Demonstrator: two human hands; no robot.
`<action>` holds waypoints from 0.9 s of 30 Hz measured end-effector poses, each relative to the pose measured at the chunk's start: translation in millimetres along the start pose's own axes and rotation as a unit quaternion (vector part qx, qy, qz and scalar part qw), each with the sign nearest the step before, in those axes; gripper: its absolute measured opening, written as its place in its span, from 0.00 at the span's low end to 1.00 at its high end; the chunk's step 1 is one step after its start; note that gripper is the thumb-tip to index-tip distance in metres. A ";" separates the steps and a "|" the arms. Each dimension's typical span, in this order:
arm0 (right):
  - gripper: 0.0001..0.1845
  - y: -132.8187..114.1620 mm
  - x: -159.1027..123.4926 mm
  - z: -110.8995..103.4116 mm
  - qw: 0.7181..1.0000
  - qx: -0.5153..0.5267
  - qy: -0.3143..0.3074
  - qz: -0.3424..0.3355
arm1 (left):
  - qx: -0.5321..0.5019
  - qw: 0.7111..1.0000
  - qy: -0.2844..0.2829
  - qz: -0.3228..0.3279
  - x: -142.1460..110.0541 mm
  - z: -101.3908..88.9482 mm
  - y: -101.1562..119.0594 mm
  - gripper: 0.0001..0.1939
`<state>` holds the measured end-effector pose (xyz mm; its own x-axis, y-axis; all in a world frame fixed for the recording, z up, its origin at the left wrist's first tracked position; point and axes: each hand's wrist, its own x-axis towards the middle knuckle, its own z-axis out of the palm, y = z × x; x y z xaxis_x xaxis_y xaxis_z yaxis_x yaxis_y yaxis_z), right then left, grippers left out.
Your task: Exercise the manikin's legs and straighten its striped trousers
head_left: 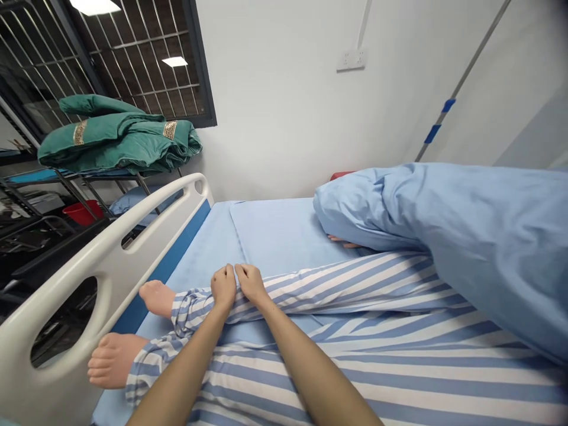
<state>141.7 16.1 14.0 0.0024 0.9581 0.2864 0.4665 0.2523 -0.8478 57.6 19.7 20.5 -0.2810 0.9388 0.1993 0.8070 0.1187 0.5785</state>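
bed | trouser leg lengthwise, toward footboard | left hand, right hand gripping

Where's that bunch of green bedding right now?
In the head view, the green bedding is at the upper left, heaped on a metal rack beyond the bed's footboard, just below the barred window.

We're in hospital-style ward or care training room: bed with white molded end board, blue sheet, figure in striped pajamas, barred window.
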 end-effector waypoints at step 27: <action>0.24 47.2 -9.9 -129.1 0.989 -0.078 0.120 0.025 | -0.216 0.975 -0.016 0.041 -46.9 61.0 113.9 0.17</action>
<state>277.9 1.0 28.8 0.2307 0.9039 0.3602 0.5914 0.1638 -0.7896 194.4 8.8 28.8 -0.2032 0.9495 0.2390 0.5297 -0.0987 0.8424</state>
